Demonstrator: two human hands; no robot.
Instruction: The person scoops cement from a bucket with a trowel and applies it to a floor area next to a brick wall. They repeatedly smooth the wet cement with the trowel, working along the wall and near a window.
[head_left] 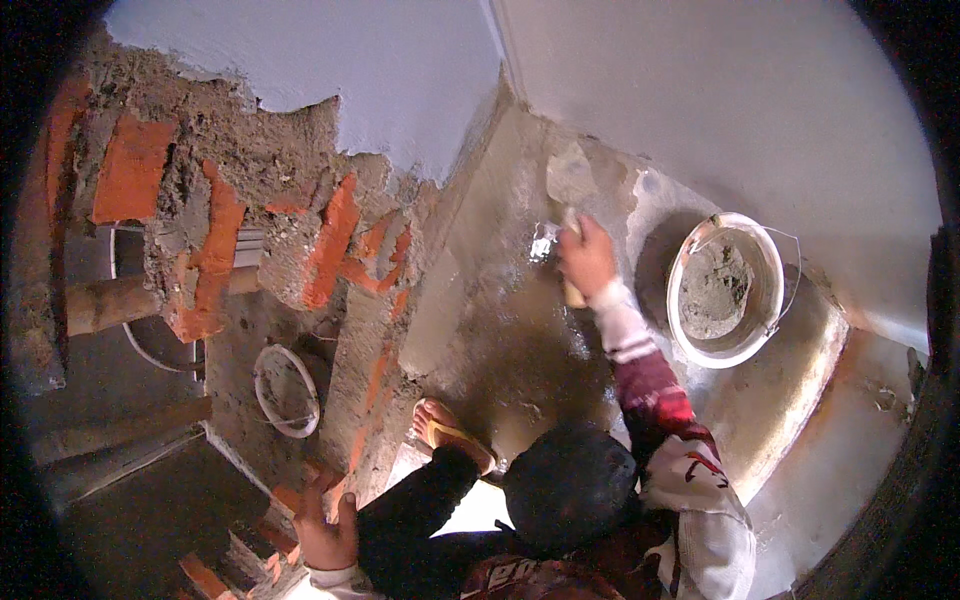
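While the right hand (588, 258) is wrapped around the pale handle of a trowel (573, 296), fingers closed tight on it, the tool sits over a wet grey patch (520, 330) near the corner where the walls meet. Its blade blends into the cement, so I can't tell exactly where it ends. Left hand (325, 530) is way off to the lower left by some broken bricks, nothing in it, thumb sticking out from the fingers; can't tell if it's touching them.

Pretty cramped otherwise: a white bucket (772, 280) of grey mix (712, 290) stands right of the working arm, near the pale wall (720, 110). A jagged brick edge (215, 250) crowds the left, with a wooden pole (110, 305) and a round tub (297, 432) behind it. A sandalled foot (448, 432) is planted at the patch's near edge.
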